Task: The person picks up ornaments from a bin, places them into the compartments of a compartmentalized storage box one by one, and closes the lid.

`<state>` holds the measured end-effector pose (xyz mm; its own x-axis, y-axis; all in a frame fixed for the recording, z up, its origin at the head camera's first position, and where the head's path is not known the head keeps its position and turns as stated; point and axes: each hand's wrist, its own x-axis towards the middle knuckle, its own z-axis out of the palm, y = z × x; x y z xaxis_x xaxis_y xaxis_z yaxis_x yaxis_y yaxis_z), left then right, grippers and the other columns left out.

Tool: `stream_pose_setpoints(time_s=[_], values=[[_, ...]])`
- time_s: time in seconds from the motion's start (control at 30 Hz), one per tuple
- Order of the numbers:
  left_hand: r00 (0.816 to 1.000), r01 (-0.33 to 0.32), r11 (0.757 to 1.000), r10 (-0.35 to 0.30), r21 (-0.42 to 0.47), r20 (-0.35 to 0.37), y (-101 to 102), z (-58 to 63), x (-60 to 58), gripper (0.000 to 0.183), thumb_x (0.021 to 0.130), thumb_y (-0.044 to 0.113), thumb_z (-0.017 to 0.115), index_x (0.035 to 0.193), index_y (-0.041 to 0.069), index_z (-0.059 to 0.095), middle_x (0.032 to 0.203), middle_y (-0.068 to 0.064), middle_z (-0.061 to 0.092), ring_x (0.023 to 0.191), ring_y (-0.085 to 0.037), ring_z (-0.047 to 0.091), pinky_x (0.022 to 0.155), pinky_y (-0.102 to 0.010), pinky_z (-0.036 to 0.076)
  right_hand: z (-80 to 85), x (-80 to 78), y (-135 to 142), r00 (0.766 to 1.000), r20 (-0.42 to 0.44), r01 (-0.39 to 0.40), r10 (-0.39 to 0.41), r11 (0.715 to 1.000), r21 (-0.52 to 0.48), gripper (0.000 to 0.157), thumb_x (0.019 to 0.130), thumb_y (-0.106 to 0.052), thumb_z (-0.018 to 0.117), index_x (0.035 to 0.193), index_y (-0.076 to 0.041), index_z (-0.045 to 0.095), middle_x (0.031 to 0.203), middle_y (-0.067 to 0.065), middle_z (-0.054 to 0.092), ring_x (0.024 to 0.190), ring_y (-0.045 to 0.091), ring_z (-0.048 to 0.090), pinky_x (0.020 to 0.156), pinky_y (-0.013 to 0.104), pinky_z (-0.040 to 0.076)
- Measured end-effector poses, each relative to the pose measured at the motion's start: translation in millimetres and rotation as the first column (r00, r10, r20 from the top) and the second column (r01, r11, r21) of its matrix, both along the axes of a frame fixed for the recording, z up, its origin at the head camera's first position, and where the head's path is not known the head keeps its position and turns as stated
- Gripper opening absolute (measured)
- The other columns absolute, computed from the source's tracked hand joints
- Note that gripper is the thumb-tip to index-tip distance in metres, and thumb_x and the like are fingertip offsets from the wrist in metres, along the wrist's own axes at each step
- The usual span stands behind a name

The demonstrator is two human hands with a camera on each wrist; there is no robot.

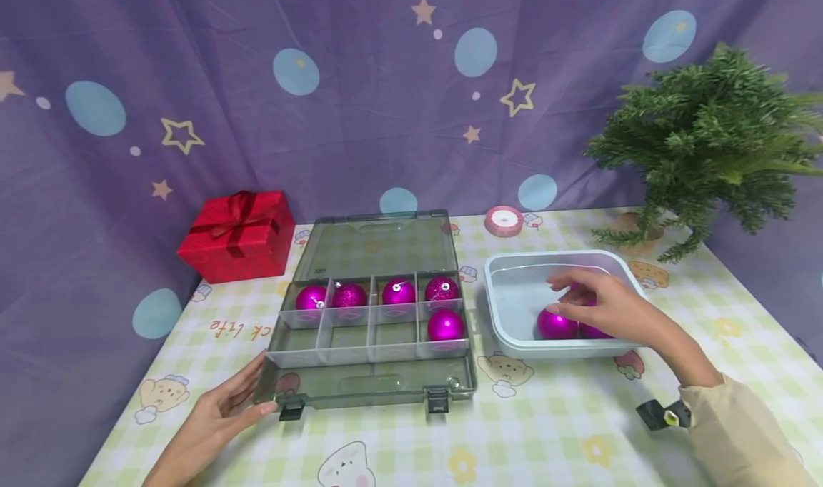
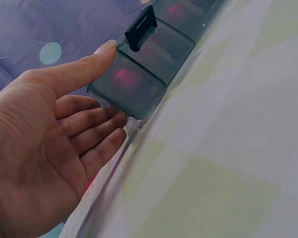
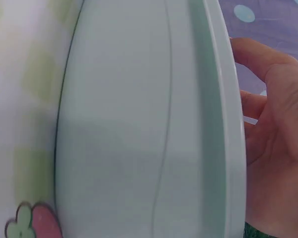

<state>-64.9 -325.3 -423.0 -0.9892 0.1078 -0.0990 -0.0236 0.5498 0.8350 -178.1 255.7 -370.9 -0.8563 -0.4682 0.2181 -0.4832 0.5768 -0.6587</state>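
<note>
Nearest you, your left hand (image 1: 221, 408) is at the near-left corner of the divided box (image 1: 401, 383): fingers mostly straight, thumb spread away from them and resting against the corner. Two black latches (image 1: 438, 401) hang on the box's front. In its front row, a smooth pink ball (image 1: 446, 327) occupies the rightmost compartment; four more pink balls (image 1: 398, 292) fill the back row, one per compartment.

Right of the box stands a pale blue tub (image 1: 540, 344). Your right hand (image 1: 604, 305) is over it, fingers loosely bent, thumb apart, no ball seen between the tips; contact cannot be told. Below it lie at least two pink balls (image 1: 556, 324), partly hidden.

The box's clear lid (image 1: 386, 248) is open at its back. Beyond, you have a red present (image 1: 241, 241) to the box's left rear, and a ribbon roll (image 1: 504, 221) and a small green tree (image 1: 701, 137) to its right rear.
</note>
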Motion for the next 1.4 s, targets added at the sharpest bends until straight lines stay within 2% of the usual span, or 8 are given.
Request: stream_pose_setpoints(time_s=[0.13, 0.23, 0.7, 0.83, 0.93, 1.17, 1.3, 1.4], values=[[1.0, 0.0, 1.0, 0.0, -0.004, -0.002, -0.2, 0.1, -0.8, 0.079, 0.1, 0.026, 0.072, 0.162, 0.002, 0.029, 0.163, -0.019, 0.032, 0.144, -0.037, 0.031, 0.098, -0.002, 0.036, -3.4, 1.9, 6.2, 1.0, -0.022, 0.005, -0.004, 1.0, 0.02, 0.032, 0.093, -0.01, 0.078, 0.123, 0.0, 0.069, 0.113, 0.012, 0.071, 0.091, 0.011, 0.068, 0.079, 0.027, 0.061], [1.0, 0.003, 1.0, -0.003, -0.005, -0.01, -0.5, -0.2, -0.8, 0.079, 0.1, 0.025, 0.073, 0.162, 0.002, 0.03, 0.162, -0.019, 0.033, 0.143, -0.036, 0.032, 0.098, -0.003, 0.036, -5.7, 3.5, 8.8, 1.0, -0.021, 0.011, -0.011, 0.999, 0.032, 0.032, 0.093, -0.011, 0.079, 0.121, 0.0, 0.069, 0.111, 0.01, 0.07, 0.09, 0.01, 0.067, 0.077, 0.027, 0.06], [1.0, 0.01, 1.0, -0.01, 0.007, -0.028, -1.1, -2.0, 0.7, 0.08, 0.099, 0.026, 0.074, 0.162, 0.001, 0.031, 0.163, -0.019, 0.032, 0.141, -0.013, 0.035, 0.099, -0.003, 0.036, -9.9, 3.6, 10.3, 0.999, 0.039, -0.013, 0.009, 0.996, 0.09, 0.037, 0.09, -0.014, 0.082, 0.12, 0.002, 0.069, 0.109, 0.005, 0.071, 0.094, 0.02, 0.07, 0.08, 0.035, 0.062], [1.0, 0.01, 1.0, -0.009, 0.02, -0.024, -1.3, -2.7, 0.9, 0.08, 0.099, 0.025, 0.073, 0.162, 0.001, 0.03, 0.163, -0.02, 0.032, 0.137, 0.001, 0.036, 0.099, -0.003, 0.036, -8.7, 2.1, 8.4, 0.996, 0.089, -0.038, 0.027, 0.992, 0.122, 0.041, 0.091, -0.018, 0.083, 0.122, 0.003, 0.068, 0.106, 0.002, 0.071, 0.095, 0.021, 0.069, 0.082, 0.037, 0.061], [1.0, 0.003, 1.0, -0.003, 0.025, -0.021, -0.3, -2.7, 1.8, 0.081, 0.099, 0.027, 0.074, 0.161, 0.0, 0.03, 0.163, -0.019, 0.032, 0.125, 0.019, 0.034, 0.099, -0.003, 0.036, -8.3, 0.7, 6.8, 0.993, 0.114, -0.049, 0.032, 0.988, 0.149, 0.046, 0.09, -0.024, 0.084, 0.124, 0.002, 0.068, 0.106, 0.0, 0.071, 0.097, 0.02, 0.068, 0.084, 0.039, 0.061], [1.0, -0.002, 1.0, 0.002, 0.014, -0.024, 0.7, -1.4, 0.4, 0.082, 0.098, 0.029, 0.074, 0.162, 0.001, 0.031, 0.163, -0.019, 0.032, 0.132, 0.009, 0.035, 0.1, -0.004, 0.036, -7.7, -1.9, 4.9, 0.993, 0.103, -0.078, 0.06, 0.98, 0.184, 0.046, 0.089, -0.028, 0.085, 0.123, 0.0, 0.069, 0.108, 0.002, 0.072, 0.1, 0.024, 0.069, 0.086, 0.042, 0.06], [1.0, -0.001, 1.0, 0.001, 0.01, -0.023, 0.6, -0.9, 0.7, 0.081, 0.099, 0.028, 0.074, 0.161, 0.0, 0.031, 0.163, -0.019, 0.032, 0.13, 0.012, 0.035, 0.1, -0.004, 0.036, -8.4, -3.2, 4.5, 0.993, 0.097, -0.089, 0.071, 0.977, 0.194, 0.044, 0.09, -0.026, 0.084, 0.122, 0.0, 0.069, 0.107, 0.002, 0.073, 0.1, 0.024, 0.07, 0.086, 0.042, 0.06], [1.0, -0.002, 1.0, 0.002, 0.006, -0.022, 0.6, -0.8, 1.3, 0.081, 0.099, 0.028, 0.074, 0.161, 0.0, 0.031, 0.163, -0.018, 0.032, 0.136, 0.001, 0.036, 0.099, -0.004, 0.036, -8.5, -3.4, 4.3, 0.994, 0.083, -0.089, 0.074, 0.977, 0.193, 0.043, 0.09, -0.025, 0.084, 0.122, 0.0, 0.069, 0.106, 0.001, 0.072, 0.099, 0.023, 0.069, 0.086, 0.042, 0.06]])
